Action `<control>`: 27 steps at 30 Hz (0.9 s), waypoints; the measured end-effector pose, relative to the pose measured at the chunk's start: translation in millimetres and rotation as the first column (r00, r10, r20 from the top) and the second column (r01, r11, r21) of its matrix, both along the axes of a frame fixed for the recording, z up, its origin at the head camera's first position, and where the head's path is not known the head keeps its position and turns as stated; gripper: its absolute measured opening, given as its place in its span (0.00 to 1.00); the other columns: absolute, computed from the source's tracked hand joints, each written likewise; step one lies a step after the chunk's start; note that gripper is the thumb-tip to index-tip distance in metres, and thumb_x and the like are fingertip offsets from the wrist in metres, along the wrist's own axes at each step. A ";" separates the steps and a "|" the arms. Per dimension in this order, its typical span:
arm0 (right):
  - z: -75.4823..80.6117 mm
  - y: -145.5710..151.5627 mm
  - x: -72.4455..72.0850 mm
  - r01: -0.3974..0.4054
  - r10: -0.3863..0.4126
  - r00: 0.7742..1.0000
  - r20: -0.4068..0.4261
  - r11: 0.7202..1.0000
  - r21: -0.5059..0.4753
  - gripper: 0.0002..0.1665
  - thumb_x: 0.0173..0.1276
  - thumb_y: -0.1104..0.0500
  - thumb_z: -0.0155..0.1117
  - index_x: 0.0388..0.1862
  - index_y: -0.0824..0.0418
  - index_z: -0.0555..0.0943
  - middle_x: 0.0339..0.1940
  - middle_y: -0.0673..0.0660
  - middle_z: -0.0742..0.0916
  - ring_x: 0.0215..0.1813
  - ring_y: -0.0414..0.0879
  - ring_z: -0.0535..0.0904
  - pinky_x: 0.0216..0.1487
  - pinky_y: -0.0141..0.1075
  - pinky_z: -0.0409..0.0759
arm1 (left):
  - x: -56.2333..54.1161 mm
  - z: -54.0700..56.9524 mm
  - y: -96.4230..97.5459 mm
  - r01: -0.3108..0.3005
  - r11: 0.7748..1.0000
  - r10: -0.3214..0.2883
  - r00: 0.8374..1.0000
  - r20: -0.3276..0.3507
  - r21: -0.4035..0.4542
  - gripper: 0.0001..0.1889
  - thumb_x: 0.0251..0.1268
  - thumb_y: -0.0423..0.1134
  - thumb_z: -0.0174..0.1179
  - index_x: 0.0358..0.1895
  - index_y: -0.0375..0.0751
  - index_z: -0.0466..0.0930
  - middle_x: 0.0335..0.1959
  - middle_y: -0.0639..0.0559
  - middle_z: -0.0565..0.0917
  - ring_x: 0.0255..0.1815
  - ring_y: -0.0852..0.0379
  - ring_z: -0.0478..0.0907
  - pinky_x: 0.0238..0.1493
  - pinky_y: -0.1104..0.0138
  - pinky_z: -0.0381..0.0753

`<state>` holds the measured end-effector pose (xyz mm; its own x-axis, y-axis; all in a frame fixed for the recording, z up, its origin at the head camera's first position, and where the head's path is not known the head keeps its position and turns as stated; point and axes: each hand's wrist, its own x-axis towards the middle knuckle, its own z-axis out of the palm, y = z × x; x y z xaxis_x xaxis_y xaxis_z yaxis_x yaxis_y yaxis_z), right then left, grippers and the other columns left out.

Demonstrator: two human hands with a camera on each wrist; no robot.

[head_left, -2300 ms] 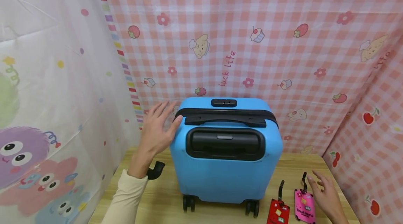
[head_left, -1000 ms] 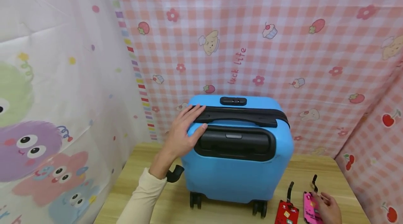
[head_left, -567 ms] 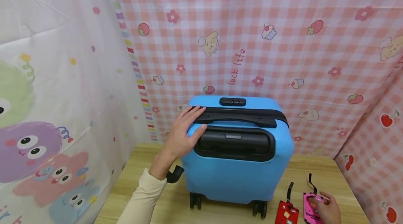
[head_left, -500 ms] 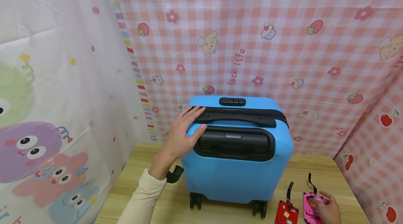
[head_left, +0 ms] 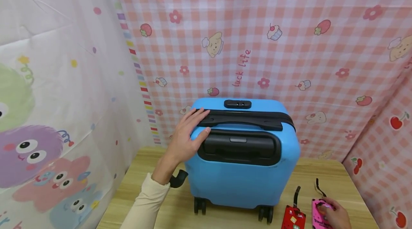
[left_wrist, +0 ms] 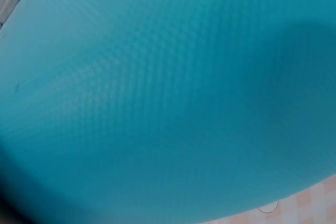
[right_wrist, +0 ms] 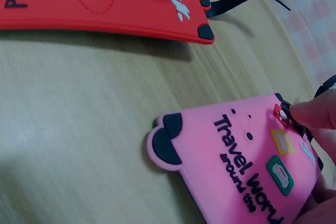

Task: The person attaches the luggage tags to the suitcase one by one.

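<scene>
A blue hard-shell suitcase (head_left: pixel 238 186) stands upright on its wheels, its black carry handle (head_left: pixel 241 120) on top. My left hand (head_left: pixel 185 141) rests on its upper left corner, fingers extended over the end of the handle. In the left wrist view the blue shell (left_wrist: pixel 168 98) fills nearly the whole frame. At the lower right, my right hand (head_left: pixel 338 215) pinches the pink luggage tag (right_wrist: pixel 231 145) near its strap end, thumb on the face and other fingers at the edge. Its black strap (head_left: pixel 318 187) sticks out beyond the hand.
A red luggage tag (head_left: pixel 293 219) with a black strap lies between the suitcase and the pink tag. The wooden table (head_left: pixel 154 200) meets a pink checked curtain (head_left: pixel 257 43) behind and a white patterned curtain (head_left: pixel 80 96) at the left.
The left hand has moved right onto the suitcase's corner and stayed there. The right hand has come onto the pink tag, which now sits slightly further right and more turned.
</scene>
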<state>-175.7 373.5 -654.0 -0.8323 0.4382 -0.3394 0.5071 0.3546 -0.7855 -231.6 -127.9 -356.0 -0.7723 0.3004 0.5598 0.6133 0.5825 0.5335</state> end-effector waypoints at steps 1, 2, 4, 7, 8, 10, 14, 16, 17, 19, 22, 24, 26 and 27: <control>0.3 1.0 -0.2 -0.003 0.003 1.000 0.009 1.000 -0.011 0.38 0.57 0.60 0.67 0.66 0.72 0.70 0.48 0.75 0.81 0.32 0.45 0.79 0.30 0.39 0.77 | 0.1 0.1 -0.1 0.000 1.000 0.000 1.000 0.001 0.002 0.28 0.71 0.51 0.55 0.73 0.55 0.68 0.74 0.51 0.68 0.78 0.48 0.56 0.75 0.43 0.52; 0.1 2.4 -0.5 -0.008 0.009 1.000 0.016 1.000 -0.027 0.38 0.57 0.59 0.67 0.66 0.72 0.70 0.46 0.74 0.82 0.32 0.45 0.80 0.30 0.39 0.78 | 0.2 0.0 -0.2 0.001 1.000 -0.001 1.000 0.001 0.003 0.28 0.71 0.51 0.55 0.73 0.55 0.69 0.74 0.51 0.68 0.78 0.48 0.56 0.75 0.43 0.52; 0.4 3.7 -1.2 0.001 0.001 0.999 0.032 0.998 -0.058 0.39 0.57 0.57 0.69 0.66 0.72 0.71 0.42 0.71 0.84 0.32 0.45 0.81 0.30 0.40 0.80 | 0.1 -0.3 -0.3 0.000 1.000 0.000 1.000 0.000 0.001 0.28 0.71 0.51 0.55 0.73 0.55 0.69 0.74 0.51 0.68 0.78 0.48 0.56 0.75 0.44 0.52; 1.2 4.6 -1.8 0.006 -0.003 0.999 0.044 0.998 -0.069 0.41 0.57 0.53 0.71 0.65 0.73 0.72 0.42 0.72 0.84 0.31 0.44 0.82 0.30 0.41 0.82 | -0.2 -0.7 -0.4 0.000 1.000 0.000 1.000 -0.001 0.000 0.28 0.71 0.52 0.55 0.73 0.56 0.69 0.74 0.51 0.68 0.78 0.48 0.56 0.75 0.43 0.52; 1.6 4.6 -1.9 0.007 -0.003 0.999 0.047 0.998 -0.070 0.41 0.58 0.52 0.72 0.65 0.73 0.72 0.44 0.73 0.84 0.31 0.44 0.82 0.31 0.41 0.82 | -0.2 -0.7 -0.3 0.000 1.000 0.000 1.000 -0.001 -0.001 0.28 0.71 0.52 0.55 0.73 0.56 0.69 0.74 0.52 0.68 0.78 0.48 0.56 0.75 0.43 0.52; 2.5 3.8 -2.5 0.019 -0.016 0.998 0.054 0.998 -0.067 0.42 0.58 0.49 0.73 0.64 0.72 0.73 0.47 0.75 0.83 0.31 0.44 0.81 0.31 0.41 0.82 | -0.2 -0.4 0.1 0.000 1.000 0.000 1.000 -0.004 -0.002 0.28 0.71 0.52 0.55 0.73 0.56 0.69 0.74 0.52 0.67 0.78 0.48 0.56 0.75 0.43 0.53; 4.6 1.5 -3.4 0.050 -0.045 0.997 0.063 0.996 -0.068 0.42 0.59 0.43 0.72 0.62 0.71 0.76 0.48 0.73 0.83 0.33 0.44 0.81 0.31 0.41 0.83 | 0.2 0.7 1.0 0.003 1.000 -0.003 1.000 -0.011 0.001 0.27 0.71 0.52 0.55 0.73 0.56 0.69 0.74 0.51 0.68 0.78 0.48 0.56 0.74 0.43 0.54; 5.6 0.1 -3.2 0.065 -0.062 0.996 0.072 0.997 -0.039 0.44 0.59 0.37 0.70 0.60 0.71 0.77 0.46 0.71 0.84 0.34 0.44 0.80 0.31 0.40 0.82 | 0.1 0.9 1.3 0.006 1.000 -0.006 1.000 -0.014 0.004 0.27 0.71 0.52 0.55 0.72 0.56 0.69 0.74 0.51 0.68 0.78 0.48 0.56 0.74 0.43 0.54; 6.1 -0.4 -2.9 0.072 -0.069 0.995 0.075 0.997 -0.029 0.45 0.59 0.35 0.68 0.59 0.71 0.78 0.43 0.69 0.85 0.33 0.45 0.80 0.30 0.40 0.81 | 0.1 0.9 1.5 0.006 1.000 -0.006 1.000 -0.014 0.005 0.27 0.71 0.51 0.55 0.72 0.56 0.69 0.74 0.51 0.68 0.78 0.48 0.56 0.74 0.43 0.54; 6.7 -0.7 -1.7 0.077 -0.075 0.995 0.072 0.997 -0.018 0.45 0.59 0.33 0.67 0.57 0.71 0.79 0.36 0.63 0.86 0.31 0.45 0.80 0.29 0.39 0.80 | -0.2 0.8 2.0 0.006 1.000 -0.006 1.000 -0.014 0.004 0.27 0.71 0.52 0.56 0.72 0.56 0.69 0.74 0.51 0.68 0.78 0.48 0.56 0.74 0.44 0.54; 6.6 0.0 0.3 0.077 -0.075 0.996 0.048 0.996 -0.055 0.37 0.61 0.40 0.70 0.53 0.72 0.81 0.28 0.53 0.87 0.29 0.45 0.80 0.29 0.40 0.80 | -0.8 0.3 3.0 0.005 1.000 -0.005 1.000 -0.010 -0.001 0.27 0.71 0.52 0.55 0.72 0.56 0.69 0.74 0.51 0.68 0.78 0.48 0.56 0.75 0.44 0.54; 6.3 0.4 1.3 0.075 -0.073 0.997 0.029 0.994 -0.078 0.30 0.61 0.48 0.71 0.51 0.71 0.82 0.26 0.52 0.87 0.28 0.44 0.81 0.29 0.41 0.80 | -1.4 -0.3 3.5 0.006 1.000 -0.006 1.000 -0.011 -0.005 0.27 0.71 0.52 0.55 0.72 0.55 0.69 0.74 0.51 0.68 0.78 0.48 0.56 0.75 0.44 0.54; 6.5 0.3 1.4 0.074 -0.072 0.997 0.024 0.994 -0.074 0.25 0.61 0.53 0.70 0.51 0.71 0.83 0.26 0.52 0.87 0.28 0.44 0.81 0.29 0.40 0.79 | -1.7 -0.8 3.6 0.007 1.000 -0.007 1.000 -0.008 -0.003 0.27 0.71 0.52 0.55 0.72 0.55 0.69 0.74 0.51 0.68 0.78 0.48 0.56 0.74 0.44 0.54; 6.7 0.5 1.4 0.074 -0.073 0.997 0.026 0.994 -0.074 0.24 0.61 0.55 0.69 0.51 0.71 0.82 0.27 0.53 0.88 0.28 0.44 0.81 0.29 0.40 0.79 | -1.8 -0.9 3.5 0.008 1.000 -0.008 1.000 -0.008 -0.001 0.27 0.71 0.52 0.56 0.72 0.55 0.69 0.74 0.51 0.68 0.78 0.48 0.56 0.74 0.43 0.54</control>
